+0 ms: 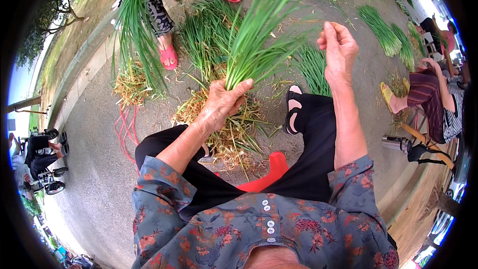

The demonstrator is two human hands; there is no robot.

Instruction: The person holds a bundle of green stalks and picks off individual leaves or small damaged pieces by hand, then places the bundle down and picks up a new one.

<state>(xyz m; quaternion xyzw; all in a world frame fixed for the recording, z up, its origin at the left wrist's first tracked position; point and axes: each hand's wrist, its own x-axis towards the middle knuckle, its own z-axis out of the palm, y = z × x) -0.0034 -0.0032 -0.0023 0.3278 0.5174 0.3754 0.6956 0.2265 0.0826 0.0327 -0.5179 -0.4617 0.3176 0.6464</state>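
Head view shows me a grass verge (92, 12), then grey pavement (94, 154), the left hand (222, 101) closed round a green bunch (249, 57) above yellowed trimmings (241, 124), the right hand (340, 52) raised beside it, fingers curled, whether pinching anything I cannot tell, and a steel flask (397, 143) farther right.

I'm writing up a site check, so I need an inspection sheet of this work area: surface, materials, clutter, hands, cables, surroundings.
Surface: grey, hard-looking ground, outdoors.
Job's things: bunch of green stalks, held up; heap of green stalks beyond, on the ground.
Clutter: yellowed trimmings below the bunch.
Hands: left hand grips the bunch's base; right hand raised beside it, whether pinching a strand unclear.
Cables: no electric cable seen; red cords left of the trimmings.
Surroundings: person in pink sandals ahead; metal flask at right.
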